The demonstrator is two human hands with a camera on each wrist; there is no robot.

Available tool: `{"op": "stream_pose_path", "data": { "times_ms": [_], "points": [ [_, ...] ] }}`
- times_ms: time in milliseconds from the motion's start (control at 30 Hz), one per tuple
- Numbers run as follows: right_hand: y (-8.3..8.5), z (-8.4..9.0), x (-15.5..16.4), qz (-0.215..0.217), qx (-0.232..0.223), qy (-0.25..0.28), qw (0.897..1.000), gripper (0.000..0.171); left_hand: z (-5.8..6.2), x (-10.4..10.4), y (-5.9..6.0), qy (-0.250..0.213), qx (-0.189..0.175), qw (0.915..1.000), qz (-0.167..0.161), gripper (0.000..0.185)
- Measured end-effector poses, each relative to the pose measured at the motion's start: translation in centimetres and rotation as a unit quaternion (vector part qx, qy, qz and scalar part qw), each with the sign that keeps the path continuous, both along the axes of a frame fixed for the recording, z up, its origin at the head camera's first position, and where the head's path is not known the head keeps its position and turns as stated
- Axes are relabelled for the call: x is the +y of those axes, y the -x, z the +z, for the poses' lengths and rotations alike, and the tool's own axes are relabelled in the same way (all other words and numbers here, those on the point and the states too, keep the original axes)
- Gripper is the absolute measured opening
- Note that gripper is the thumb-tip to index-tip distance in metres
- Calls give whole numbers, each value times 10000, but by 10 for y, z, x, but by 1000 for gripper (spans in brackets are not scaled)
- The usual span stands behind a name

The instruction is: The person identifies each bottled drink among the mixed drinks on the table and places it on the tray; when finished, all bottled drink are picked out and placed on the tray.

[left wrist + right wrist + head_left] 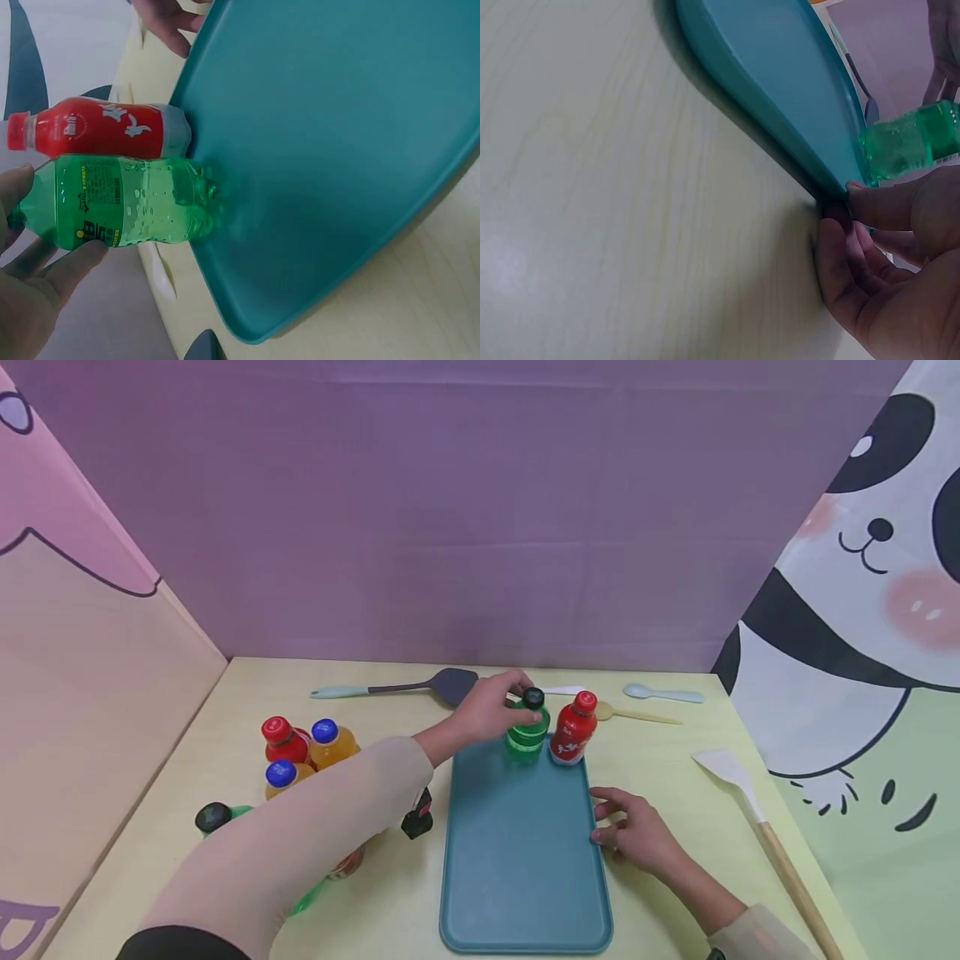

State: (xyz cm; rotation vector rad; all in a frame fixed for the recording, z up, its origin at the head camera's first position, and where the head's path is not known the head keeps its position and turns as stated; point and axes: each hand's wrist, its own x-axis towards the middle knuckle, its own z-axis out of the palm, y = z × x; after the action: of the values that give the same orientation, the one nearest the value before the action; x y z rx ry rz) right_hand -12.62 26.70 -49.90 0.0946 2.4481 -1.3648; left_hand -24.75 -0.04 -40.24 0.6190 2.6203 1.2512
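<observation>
My left hand (495,703) holds a small green soda bottle (528,731) with a black cap, upright at the far end of a teal rectangular tray (525,860). In the left wrist view, thumb and fingers are around the upper part of the green bottle, and its base is over the tray. Right beside it stands a red bottle (573,731) with a red cap, at the tray's far right corner. My right hand (637,828) is at the tray's right edge. The right wrist view shows its thumb (885,206) on the rim and curled fingers below.
Left of the tray, partly behind my left arm, stand several bottles, among them a red one (283,741) and an orange one (335,745). A dark spatula (453,686) and small spoons (663,692) lie along the back. A long wooden-handled spatula (787,868) lies at right.
</observation>
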Motion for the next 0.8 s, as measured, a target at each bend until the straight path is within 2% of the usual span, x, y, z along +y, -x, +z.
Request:
{"op": "stream_pose_path", "data": {
  "times_ms": [300,667,800],
  "points": [
    [1,4,-3,32,21,-71,10000,61,-9,10,1,5,-47,10000,-26,35],
    [0,3,-1,2,-36,-121,9999,61,-8,15,-3,251,-124,9996,-21,40],
    [-1,2,-1,23,-37,-128,9999,61,-5,14,-5,434,-239,9987,-124,50]
  ]
}}
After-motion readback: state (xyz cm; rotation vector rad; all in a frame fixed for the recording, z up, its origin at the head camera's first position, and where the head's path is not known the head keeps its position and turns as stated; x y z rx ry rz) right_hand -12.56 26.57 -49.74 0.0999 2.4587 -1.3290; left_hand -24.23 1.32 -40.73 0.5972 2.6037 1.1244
